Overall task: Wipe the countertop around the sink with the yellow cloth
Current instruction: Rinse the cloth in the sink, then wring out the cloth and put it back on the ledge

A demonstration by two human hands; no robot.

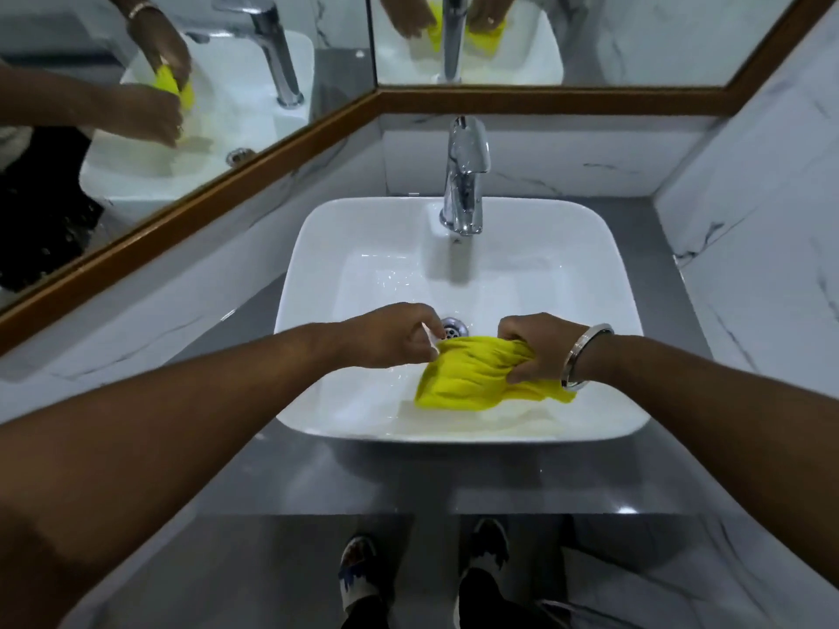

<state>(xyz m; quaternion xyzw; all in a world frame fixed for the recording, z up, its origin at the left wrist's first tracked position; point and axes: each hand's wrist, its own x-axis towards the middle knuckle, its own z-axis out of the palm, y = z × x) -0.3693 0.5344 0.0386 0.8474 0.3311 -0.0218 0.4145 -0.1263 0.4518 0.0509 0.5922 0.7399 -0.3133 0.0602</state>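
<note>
The yellow cloth (pixel 472 376) is bunched up inside the white basin (pixel 318 247), near its front right, just before the drain (pixel 454 328). My right hand (pixel 533 351) grips the cloth's right end with fingers closed around the gathered fabric; a silver bangle sits on that wrist. My left hand (pixel 392 335) pinches the cloth's left end with thumb and fingers. The grey countertop (pixel 281 474) surrounds the basin on all sides.
A chrome faucet (pixel 465 174) stands at the back of the basin. Wood-framed mirrors line the back and left walls and reflect the hands and cloth. White marble walls close in the counter on the right. My feet show below the counter's front edge.
</note>
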